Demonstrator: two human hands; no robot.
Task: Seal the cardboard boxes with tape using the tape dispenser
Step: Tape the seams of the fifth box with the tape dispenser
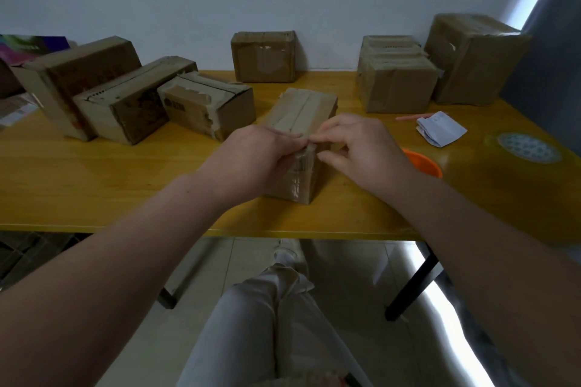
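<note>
A small cardboard box [303, 113] lies lengthwise in the middle of the yellow table [94, 191], its top flaps closed along a centre seam, with shiny tape on its near end. My left hand [254, 160] grips the box's near left corner, fingers curled over the top edge. My right hand [361, 147] has its fingertips pinching at the top near edge of the same box, beside the left fingers. An orange object [424, 163], perhaps the tape dispenser, shows partly behind my right wrist.
Three boxes [125, 97] crowd the table's left side, one box [264, 56] stands at the back wall, and three more [399, 84] stand at the right. A folded white paper [440, 128], a pink pen [408, 117] and a patterned coaster [529, 147] lie at the right.
</note>
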